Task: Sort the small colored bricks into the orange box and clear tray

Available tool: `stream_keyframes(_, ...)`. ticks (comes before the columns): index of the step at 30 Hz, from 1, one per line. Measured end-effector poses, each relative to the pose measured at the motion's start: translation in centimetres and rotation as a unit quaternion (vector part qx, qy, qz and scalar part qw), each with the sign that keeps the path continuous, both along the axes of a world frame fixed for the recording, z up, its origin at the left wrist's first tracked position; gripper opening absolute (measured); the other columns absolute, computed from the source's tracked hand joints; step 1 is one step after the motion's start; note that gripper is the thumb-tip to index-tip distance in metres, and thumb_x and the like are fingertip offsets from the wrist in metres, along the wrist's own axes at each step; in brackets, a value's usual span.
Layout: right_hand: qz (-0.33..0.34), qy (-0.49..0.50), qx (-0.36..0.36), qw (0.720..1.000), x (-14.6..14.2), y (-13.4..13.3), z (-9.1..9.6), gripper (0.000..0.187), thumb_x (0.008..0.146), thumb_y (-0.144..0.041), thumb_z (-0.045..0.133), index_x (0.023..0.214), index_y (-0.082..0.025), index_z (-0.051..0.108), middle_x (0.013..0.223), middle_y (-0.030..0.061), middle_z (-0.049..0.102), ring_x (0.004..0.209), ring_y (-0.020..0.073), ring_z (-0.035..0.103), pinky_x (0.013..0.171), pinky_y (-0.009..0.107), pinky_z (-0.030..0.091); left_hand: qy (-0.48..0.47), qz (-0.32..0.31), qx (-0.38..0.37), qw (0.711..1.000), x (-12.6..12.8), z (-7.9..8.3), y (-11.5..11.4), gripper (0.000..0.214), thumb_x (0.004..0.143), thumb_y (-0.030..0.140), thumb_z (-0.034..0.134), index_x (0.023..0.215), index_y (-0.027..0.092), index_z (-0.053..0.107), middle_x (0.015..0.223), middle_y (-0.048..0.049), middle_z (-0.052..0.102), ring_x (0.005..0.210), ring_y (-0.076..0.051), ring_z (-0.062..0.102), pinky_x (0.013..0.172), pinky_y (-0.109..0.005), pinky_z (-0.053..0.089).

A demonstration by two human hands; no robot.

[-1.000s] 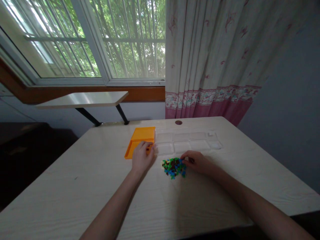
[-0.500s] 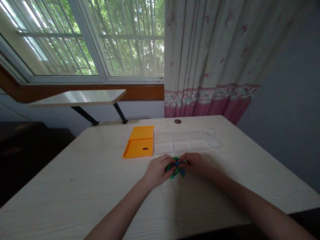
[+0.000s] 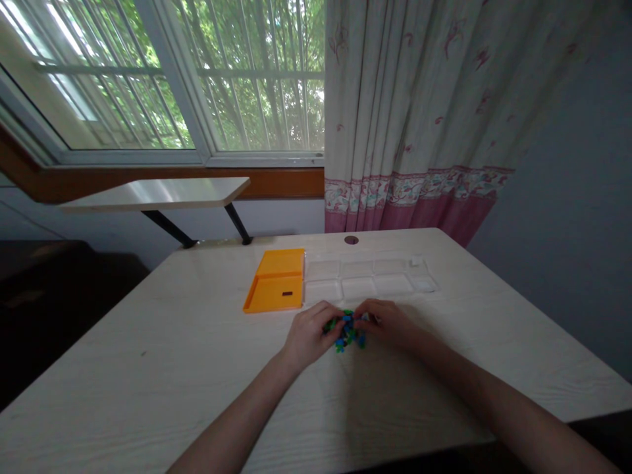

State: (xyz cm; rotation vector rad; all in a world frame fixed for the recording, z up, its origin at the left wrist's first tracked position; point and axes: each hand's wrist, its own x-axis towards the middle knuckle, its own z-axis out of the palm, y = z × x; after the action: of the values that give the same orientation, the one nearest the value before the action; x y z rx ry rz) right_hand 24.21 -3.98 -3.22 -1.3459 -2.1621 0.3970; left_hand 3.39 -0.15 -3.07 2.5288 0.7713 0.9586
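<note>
Between my two hands is a cluster of small blue and green plastic pieces [image 3: 349, 332], low over the middle of the table. Whether the pieces are joined or loose is too small to tell. My left hand [image 3: 312, 332] grips the cluster's left side, thumb and fingers pinched around it. On the other side, my right hand [image 3: 385, 320] pinches it with curled fingers. The fingers cover parts of the cluster. Just beyond my hands lies a clear plastic compartment tray [image 3: 342, 279].
An open orange case [image 3: 274, 277] lies left of the tray, with a small dark piece [image 3: 287, 293] in its near half. The pale wooden table [image 3: 172, 368] has a round cable hole [image 3: 351, 240] at the back. A raised shelf [image 3: 168, 192] stands back left, and a curtain [image 3: 395, 118] hangs behind.
The fingers of my left hand have shifted slightly up around the cluster, so more of its blue pieces show. My right hand stays almost in place. The tray and case have not moved.
</note>
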Motion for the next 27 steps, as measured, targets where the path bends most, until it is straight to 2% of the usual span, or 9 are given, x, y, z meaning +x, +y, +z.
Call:
stream_keyframes(5, 0.018, -0.031, 0.003, 0.999, 1.1, 0.6, 0.2, 0.01, 0.082, -0.024, 0.051, 0.083, -0.018, 0.059, 0.076, 0.0006, 0.059, 0.055, 0.0079, 0.05, 0.055, 0.019, 0.039, -0.098, 0.107, 0.002, 0.989, -0.5, -0.1, 0.9, 0.011, 0.079, 0.024, 0.055, 0.086, 0.017, 0.06, 0.076, -0.0026, 0.058, 0.06, -0.01, 0.05, 0.056, -0.02, 0.042)
stream_keyframes(9, 0.061, -0.054, -0.003, 0.997, 1.4, 0.7, 0.1, 0.01, 0.081, -0.021, 0.052, 0.087, -0.019, 0.06, 0.084, 0.0016, 0.06, 0.059, 0.0084, 0.052, 0.06, 0.02, 0.042, -0.136, 0.159, 0.029, 0.977, -0.9, 0.0, 1.4, 0.011, 0.077, 0.025, 0.057, 0.083, 0.017, 0.061, 0.071, -0.0013, 0.057, 0.054, -0.009, 0.046, 0.051, -0.02, 0.04)
stream_keyframes(15, 0.106, -0.062, -0.018, 0.992, 0.9, 0.5, -0.3, 0.017, 0.081, -0.024, 0.053, 0.095, -0.021, 0.062, 0.1, 0.0045, 0.057, 0.078, 0.0121, 0.057, 0.072, 0.022, 0.044, -0.157, 0.159, 0.049, 0.973, -0.9, 0.2, 1.5, 0.01, 0.076, 0.023, 0.058, 0.082, 0.016, 0.061, 0.07, -0.0011, 0.056, 0.052, -0.008, 0.045, 0.049, -0.019, 0.039)
stream_keyframes(20, 0.103, -0.051, -0.027, 0.993, 0.8, 0.6, -0.4, 0.015, 0.08, -0.024, 0.055, 0.092, -0.021, 0.062, 0.098, 0.0038, 0.056, 0.081, 0.0129, 0.057, 0.075, 0.024, 0.045, -0.173, 0.154, 0.063, 0.971, -0.9, 0.1, 1.3, 0.011, 0.077, 0.024, 0.058, 0.084, 0.016, 0.061, 0.072, -0.001, 0.056, 0.054, -0.008, 0.047, 0.051, -0.019, 0.039)
stream_keyframes(27, 0.106, -0.041, -0.037, 0.993, 0.9, 0.6, -0.3, 0.02, 0.079, -0.025, 0.056, 0.098, -0.022, 0.062, 0.1, 0.0048, 0.056, 0.083, 0.0141, 0.057, 0.077, 0.026, 0.045, -0.165, 0.165, 0.059, 0.971, -0.9, 0.0, 1.2, 0.013, 0.079, 0.026, 0.056, 0.087, 0.017, 0.061, 0.073, -0.0019, 0.058, 0.061, -0.01, 0.052, 0.056, -0.02, 0.043)
